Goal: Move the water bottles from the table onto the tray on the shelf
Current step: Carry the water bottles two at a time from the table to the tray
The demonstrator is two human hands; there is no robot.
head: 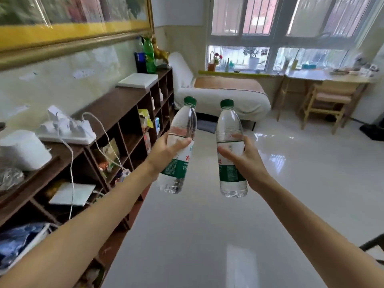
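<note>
Two bare forearms are reaching out, the left hand [166, 151] and right hand [247, 161] each gripping a water bottle [182, 129], carrying; next, finding the shelf [116, 104] tray.

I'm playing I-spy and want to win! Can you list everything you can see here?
clear plastic water bottles with green caps: two, one held in each hand
dark brown wooden shelf: one, left wall
flat white tray: one, on shelf top
white power strip: one, on shelf
tall green soda bottle: one, shelf's far end
white bed: one, under window
light wooden chair: one, right, at desk
left hand: grips left bottle
right hand: grips right bottle
</note>
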